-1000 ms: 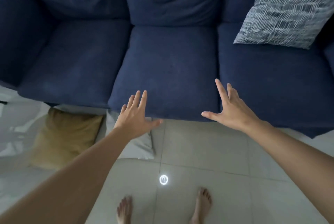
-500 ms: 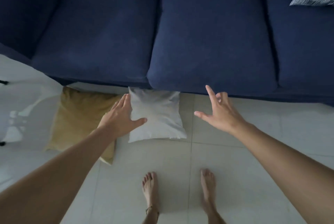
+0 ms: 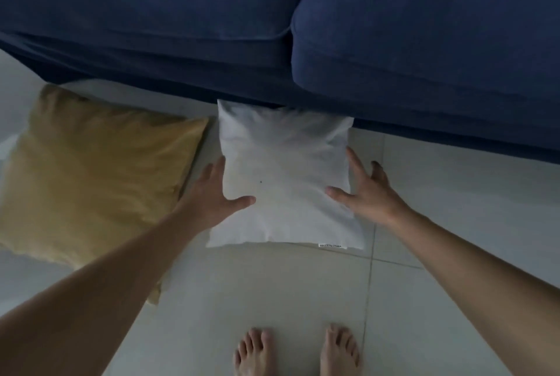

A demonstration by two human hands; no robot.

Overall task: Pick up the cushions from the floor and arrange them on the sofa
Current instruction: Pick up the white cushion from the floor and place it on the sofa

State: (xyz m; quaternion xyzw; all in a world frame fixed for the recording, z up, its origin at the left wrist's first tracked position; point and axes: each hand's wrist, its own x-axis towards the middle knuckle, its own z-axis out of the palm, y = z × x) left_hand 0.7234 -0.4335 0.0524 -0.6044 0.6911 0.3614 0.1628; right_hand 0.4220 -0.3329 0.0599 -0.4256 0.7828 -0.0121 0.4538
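Squarely between both hands' spread fingers (image 3: 353, 160), white cushion (image 3: 285, 181).

Single head cam, looks steeply down, close over floor (image 3: 272, 290) by sofa (image 3: 424, 26) front edge.

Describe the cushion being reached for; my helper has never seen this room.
Find the dark blue sofa; on the tiled floor at its front edge lie two cushions. Between both hands, left hand and right hand, is the white cushion; its neighbour is a mustard cushion.
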